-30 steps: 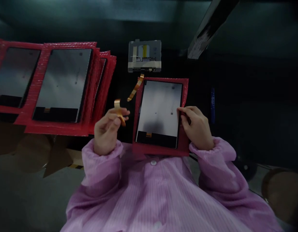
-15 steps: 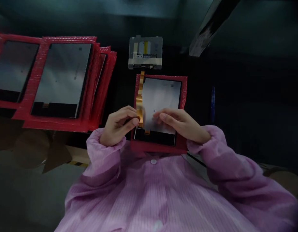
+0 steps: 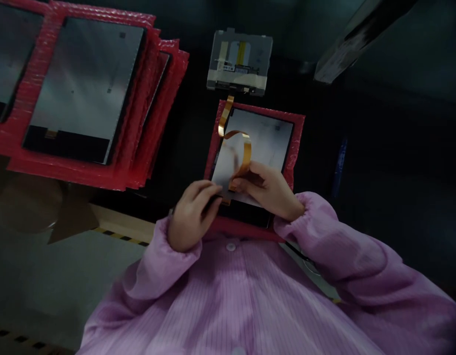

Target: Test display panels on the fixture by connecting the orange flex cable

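A display panel (image 3: 265,140) lies in a red bubble-wrap sleeve (image 3: 296,143) on the dark bench in front of me. An orange flex ribbon cable (image 3: 243,148) runs from a small grey board (image 3: 240,61) behind the panel and loops over the glass. My right hand (image 3: 267,190) pinches the ribbon's free end near the panel's lower edge. My left hand (image 3: 193,212) rests curled on the panel's lower left corner, fingertips touching the spot where the ribbon end meets the panel.
Several more panels in red sleeves (image 3: 83,84) lie overlapped at the left. A blue pen (image 3: 338,162) sits right of my panel. A grey bar (image 3: 357,39) slants at the upper right. The bench edge carries yellow-black tape (image 3: 117,235).
The ribbon passed from my left hand to my right, and its end came down to the panel's lower edge. Both hands drew together there. My view tilted and shifted left.
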Demonstrator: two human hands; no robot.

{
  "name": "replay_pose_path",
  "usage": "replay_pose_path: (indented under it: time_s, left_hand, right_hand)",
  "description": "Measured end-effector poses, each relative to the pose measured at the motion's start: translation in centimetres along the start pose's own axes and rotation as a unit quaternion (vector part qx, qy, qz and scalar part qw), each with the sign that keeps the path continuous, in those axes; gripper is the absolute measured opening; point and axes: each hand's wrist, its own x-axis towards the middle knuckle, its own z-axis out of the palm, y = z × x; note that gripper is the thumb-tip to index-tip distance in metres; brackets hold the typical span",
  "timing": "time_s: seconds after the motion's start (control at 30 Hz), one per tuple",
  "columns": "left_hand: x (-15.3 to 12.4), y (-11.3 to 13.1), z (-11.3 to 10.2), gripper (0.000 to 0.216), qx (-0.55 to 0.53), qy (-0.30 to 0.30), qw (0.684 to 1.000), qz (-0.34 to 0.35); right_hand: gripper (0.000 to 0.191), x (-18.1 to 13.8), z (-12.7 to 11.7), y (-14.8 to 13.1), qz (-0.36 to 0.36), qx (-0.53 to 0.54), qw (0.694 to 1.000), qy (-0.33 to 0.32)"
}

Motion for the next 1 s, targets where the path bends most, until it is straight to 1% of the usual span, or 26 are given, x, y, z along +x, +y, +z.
replay_pose_path:
  time_s: [0.1,0.17,0.23,0.33,0.4,0.47,0.57,0.7,0.83,1.0]
  left_hand:
    - [-2.0,-0.1,1.3,0.024,0.063,0.014,0.996,0.065]
    - [-2.7,-0.3,1.9,0.025,0.082,0.036,0.992,0.089]
    - [-2.9,-0.4,2.2,0.025,0.083,0.050,0.991,0.092]
    - [-2.7,-0.5,2.2,0.022,0.079,0.039,0.994,0.072]
    - [-2.7,-0.7,2.2,0.020,0.078,0.037,0.994,0.073]
    - [-2.8,-1.1,2.4,0.019,0.070,0.062,0.991,0.095]
    - [-3.2,-2.1,3.3,0.017,0.065,0.124,0.981,0.132]
    - [-3.3,-3.2,4.6,0.017,0.072,0.182,0.963,0.188]
    - [-3.2,-3.7,5.2,0.020,0.071,0.215,0.949,0.219]
    - [-3.2,-4.1,5.5,0.020,0.081,0.231,0.941,0.235]
  right_hand:
    - [0.007,-0.2,0.0,0.0,-0.012,-0.027,1.000,0.000]
    - [0.007,-0.4,0.1,0.1,-0.015,-0.041,0.999,0.009]
    - [0.007,-0.5,0.3,0.2,-0.012,-0.052,0.998,0.020]
    - [0.008,-0.7,0.4,0.4,-0.008,-0.060,0.998,0.015]
    - [0.009,-0.8,0.5,0.5,-0.005,-0.074,0.997,0.007]
    - [0.010,-0.9,0.7,0.4,-0.007,-0.116,0.993,0.004]
    - [0.006,-1.2,1.1,0.2,-0.023,-0.195,0.980,0.014]
    - [0.003,-1.3,1.4,0.1,-0.039,-0.236,0.971,0.014]
    - [0.004,-1.4,1.5,0.3,-0.042,-0.243,0.969,0.005]
    - [0.006,-1.4,1.6,0.6,-0.050,-0.255,0.966,0.001]
